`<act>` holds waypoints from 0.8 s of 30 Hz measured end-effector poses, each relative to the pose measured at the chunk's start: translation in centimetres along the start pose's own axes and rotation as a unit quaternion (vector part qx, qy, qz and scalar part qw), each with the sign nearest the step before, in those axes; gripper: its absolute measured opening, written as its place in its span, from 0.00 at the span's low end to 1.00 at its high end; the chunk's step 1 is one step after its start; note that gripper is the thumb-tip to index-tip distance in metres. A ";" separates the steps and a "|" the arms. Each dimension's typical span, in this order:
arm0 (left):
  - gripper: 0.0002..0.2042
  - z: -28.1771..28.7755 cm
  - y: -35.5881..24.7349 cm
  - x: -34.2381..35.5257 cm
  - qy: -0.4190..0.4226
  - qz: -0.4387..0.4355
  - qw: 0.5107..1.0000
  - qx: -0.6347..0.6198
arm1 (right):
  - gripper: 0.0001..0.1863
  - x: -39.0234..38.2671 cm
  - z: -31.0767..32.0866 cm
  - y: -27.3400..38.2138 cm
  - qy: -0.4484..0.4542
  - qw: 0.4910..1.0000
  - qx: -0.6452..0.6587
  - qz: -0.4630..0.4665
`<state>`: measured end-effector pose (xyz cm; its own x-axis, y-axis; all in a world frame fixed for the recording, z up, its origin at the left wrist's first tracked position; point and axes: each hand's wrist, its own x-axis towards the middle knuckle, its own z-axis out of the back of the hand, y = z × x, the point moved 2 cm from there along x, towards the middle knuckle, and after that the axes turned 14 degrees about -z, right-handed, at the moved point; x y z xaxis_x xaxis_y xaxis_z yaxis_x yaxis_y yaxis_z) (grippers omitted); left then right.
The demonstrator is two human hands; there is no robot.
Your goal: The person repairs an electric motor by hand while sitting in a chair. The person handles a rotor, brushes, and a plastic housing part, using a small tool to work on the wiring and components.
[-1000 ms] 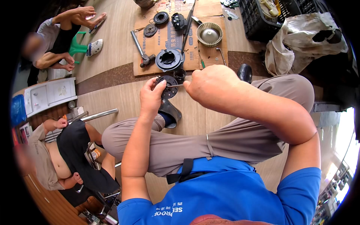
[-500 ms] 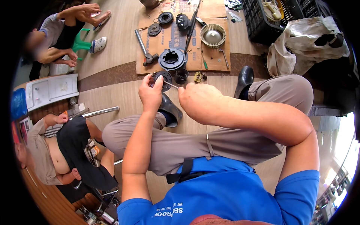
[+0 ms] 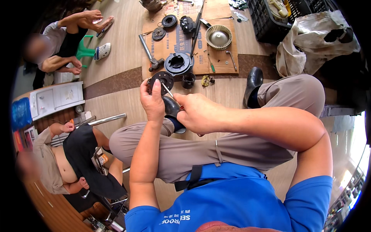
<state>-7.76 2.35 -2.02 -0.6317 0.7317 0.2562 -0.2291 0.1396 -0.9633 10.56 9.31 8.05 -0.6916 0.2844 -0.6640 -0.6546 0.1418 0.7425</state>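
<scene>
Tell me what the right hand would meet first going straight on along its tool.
The right hand would likely meet the dark round disc, held in the left hand; the slim metal shaft points at it, though depth and tip contact are unclear.

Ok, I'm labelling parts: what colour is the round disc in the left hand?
The disc is black; the head view shows it best.

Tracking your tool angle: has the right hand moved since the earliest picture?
Yes. Against the cardboard sheet, the right hand has moved down the picture and somewhat left; it overlapped the sheet's lower edge then and sits clear now.
</scene>
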 end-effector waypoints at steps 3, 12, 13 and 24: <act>0.15 -0.2 0.0 0.1 -0.002 -0.017 1.000 0.023 | 0.10 0.4 -0.5 -0.3 -0.017 0.999 0.023 0.024; 0.16 -0.9 -0.5 -0.3 0.001 -0.031 0.997 0.070 | 0.07 0.3 -1.1 -0.4 -0.004 0.995 0.098 0.019; 0.16 -1.0 -0.5 -0.3 0.001 -0.031 0.997 0.069 | 0.07 0.2 -1.1 -0.4 0.000 0.994 0.106 0.017; 0.15 -1.1 -0.7 -0.3 0.002 -0.057 0.990 0.130 | 0.10 0.8 -2.0 -0.9 -0.021 0.992 0.114 0.050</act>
<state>-6.62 2.75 -1.52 -0.5880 0.7238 0.3611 -0.4814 0.0457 -0.8753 9.98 7.49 6.73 -0.7334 0.3456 -0.5854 -0.4943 0.3201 0.8082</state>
